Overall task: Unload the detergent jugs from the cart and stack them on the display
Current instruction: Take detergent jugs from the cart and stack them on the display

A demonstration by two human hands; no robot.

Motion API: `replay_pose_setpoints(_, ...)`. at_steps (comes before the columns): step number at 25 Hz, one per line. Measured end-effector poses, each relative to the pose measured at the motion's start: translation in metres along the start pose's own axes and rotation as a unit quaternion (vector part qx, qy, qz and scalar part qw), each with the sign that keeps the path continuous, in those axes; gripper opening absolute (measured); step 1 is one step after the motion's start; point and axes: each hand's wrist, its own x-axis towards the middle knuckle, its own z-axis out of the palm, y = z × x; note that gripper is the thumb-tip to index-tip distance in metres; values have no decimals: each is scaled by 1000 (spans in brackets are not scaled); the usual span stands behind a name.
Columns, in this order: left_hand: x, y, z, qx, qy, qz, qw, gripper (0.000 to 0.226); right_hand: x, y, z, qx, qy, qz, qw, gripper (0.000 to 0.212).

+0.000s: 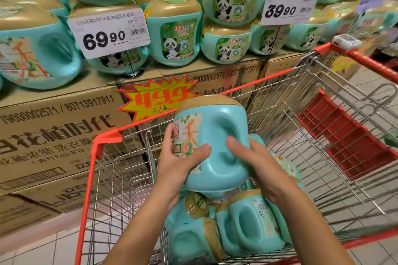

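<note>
A teal detergent jug [217, 135] with a gold cap is gripped between both hands above a red-rimmed wire cart [103, 139]. The left hand [178, 163] is curled round the labelled side, its thumb laid across the label. The right hand [256, 165] is clasped on the opposite side, its thumb pressed beside the moulded handle recess. The jug is held tilted, cap away from the person, clear of the load below. Large red Chinese characters are printed on its label, partly covered by the left thumb.

Beneath the hands, at least three more cart jugs [252, 228] in the same teal and gold are seen lying on their sides in the basket.

Beyond the hands, the display [174, 32] is stacked with matching jugs bearing panda labels; no full count can be made, as the rows run out of frame. Two white price cards can be read: one card [107, 32] marked "69.90", up and left of the left hand, and a second card [288, 7] marked "39.90", up and right of the right hand. Just beyond the held jug's cap, a yellow-and-red starburst tag [159, 98] is marked "499". The stock is borne on brown cartons [53, 135] printed "19800002571 / 80713917911", to the left of the left hand.
</note>
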Motion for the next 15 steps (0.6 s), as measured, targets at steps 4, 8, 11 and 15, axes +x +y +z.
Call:
replay_pose_setpoints(4,-8,11,-14,73,-6,36,997,112,-3,7,3,57,79,-12,995,35)
replay_pose_setpoints(8,-16,28,-48,42,-16,6,999,91,1,6,6,121,6,-7,993,33)
replay_pose_setpoints(11,-40,35,-70,1,-8,24,1000,94,11,9,27,158,-97,38,982,53)
replay_pose_setpoints(15,-90,43,-104,-47,105,84,990,73,21,18,91,119,-141,63,981,50)
